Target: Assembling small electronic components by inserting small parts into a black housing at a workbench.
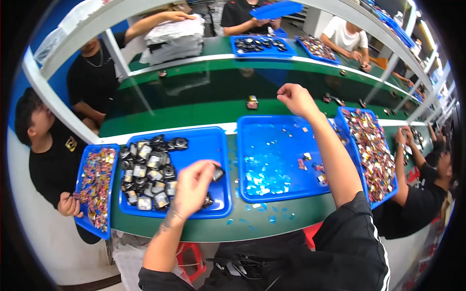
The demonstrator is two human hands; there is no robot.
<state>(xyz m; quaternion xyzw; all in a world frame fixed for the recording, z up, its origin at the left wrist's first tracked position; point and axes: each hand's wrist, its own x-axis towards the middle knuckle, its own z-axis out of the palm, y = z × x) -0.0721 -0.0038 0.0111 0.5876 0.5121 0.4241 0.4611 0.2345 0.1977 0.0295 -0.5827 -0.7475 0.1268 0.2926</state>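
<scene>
My left hand (194, 186) is closed on a small black module (218, 173) above the right part of a blue tray (221, 145). Several black modules with silvery faces (154, 160) are heaped on that tray's left side. Over the far edge of a second blue tray (247, 160), my right hand (296, 100) reaches toward the green belt with its fingers pinched; anything between them is too small or hidden to make out. A small part with a reddish board (252, 103) lies on the belt, left of my right fingertips and apart from them.
Blue film scraps (267, 179) and a few small boards lie in the second tray. Trays of small coloured boards stand left (97, 186) and right (371, 155). A white frame (111, 48) spans the belt. Co-workers stand or sit around; one person's hand (70, 204) touches the left tray.
</scene>
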